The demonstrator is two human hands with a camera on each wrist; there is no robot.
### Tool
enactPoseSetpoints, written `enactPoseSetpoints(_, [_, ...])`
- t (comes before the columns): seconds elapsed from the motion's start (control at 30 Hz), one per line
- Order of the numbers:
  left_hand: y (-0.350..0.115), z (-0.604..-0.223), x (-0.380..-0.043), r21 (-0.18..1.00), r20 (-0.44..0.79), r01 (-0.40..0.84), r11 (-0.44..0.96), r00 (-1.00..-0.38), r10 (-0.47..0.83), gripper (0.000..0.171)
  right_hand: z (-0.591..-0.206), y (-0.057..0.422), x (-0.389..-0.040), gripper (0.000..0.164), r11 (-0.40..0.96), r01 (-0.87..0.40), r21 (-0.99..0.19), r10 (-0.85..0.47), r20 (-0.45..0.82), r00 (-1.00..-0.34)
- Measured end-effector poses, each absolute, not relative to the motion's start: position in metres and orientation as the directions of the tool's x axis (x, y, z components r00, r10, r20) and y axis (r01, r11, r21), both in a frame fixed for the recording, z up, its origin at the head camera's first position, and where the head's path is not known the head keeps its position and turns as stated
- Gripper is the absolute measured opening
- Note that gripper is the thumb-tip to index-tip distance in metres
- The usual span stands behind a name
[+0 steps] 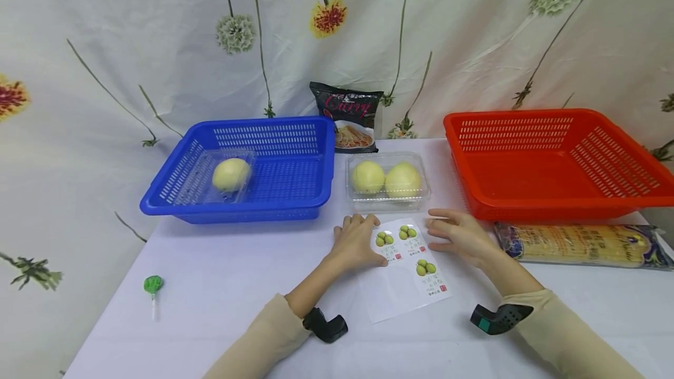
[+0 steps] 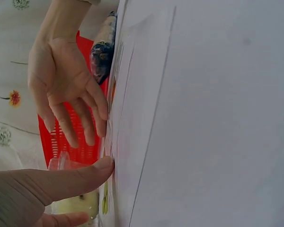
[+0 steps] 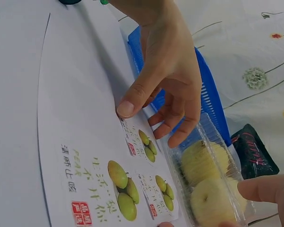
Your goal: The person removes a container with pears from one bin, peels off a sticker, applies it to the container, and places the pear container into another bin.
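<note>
A white sheet of pear stickers (image 1: 402, 294) lies at a slant on the table, three printed labels showing and its lower left part blank. My left hand (image 1: 355, 243) rests over its upper left edge; in the right wrist view the left thumb (image 3: 128, 108) touches the sheet beside a label, its other fingers loosely bent. Just off the sheet's right edge, my right hand (image 1: 459, 237) holds nothing, its fingers apart and relaxed. Behind the sheet stands a closed clear plastic box (image 1: 388, 203) with two pale yellow pears (image 1: 403, 180).
At the back left, a blue basket (image 1: 247, 210) contains another clear box with a pale pear (image 1: 231, 175). A red basket (image 1: 553, 209) stands at the right, a noodle pack (image 1: 579, 244) before it. A black curry packet (image 1: 350, 116) stands behind; a green lollipop (image 1: 153, 285) lies left.
</note>
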State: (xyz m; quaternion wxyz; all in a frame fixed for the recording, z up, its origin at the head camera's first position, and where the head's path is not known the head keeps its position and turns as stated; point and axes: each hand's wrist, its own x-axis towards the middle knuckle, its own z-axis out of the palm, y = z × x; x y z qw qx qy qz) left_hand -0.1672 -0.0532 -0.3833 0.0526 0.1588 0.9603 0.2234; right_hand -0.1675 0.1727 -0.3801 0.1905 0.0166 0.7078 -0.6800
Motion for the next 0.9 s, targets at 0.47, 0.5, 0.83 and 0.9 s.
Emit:
enactPoseSetpoints(0.47, [-0.059,-0.385,-0.187,0.519,-0.100,0.281,0.807,-0.918,0.384,0.057,-0.385,0.167,-0.165,0.052,0.177,0.193,-0.965,-0.268,-0.236,-0.934])
enactPoseSetpoints(0.5, [-0.059,-0.385,-0.188,0.533,-0.090,0.288,0.796,-0.916,0.392,0.051,-0.385,0.166,-0.164,0.050,0.225,0.143,-0.964,-0.261,-0.201,-0.944])
enactPoseSetpoints(0.83, [-0.072,-0.387,-0.194,0.762,-0.050,0.264,0.591,-0.887,0.459,0.012,-0.389,0.164,-0.167,0.031,0.384,-0.209,-0.900,-0.283,0.101,-0.954])
enactPoseSetpoints(0.9, [-0.072,-0.385,-0.194,0.804,-0.061,0.235,0.545,-0.881,0.470,0.014,-0.390,0.163,-0.167,0.030,0.354,-0.259,-0.899,-0.323,0.143,-0.936])
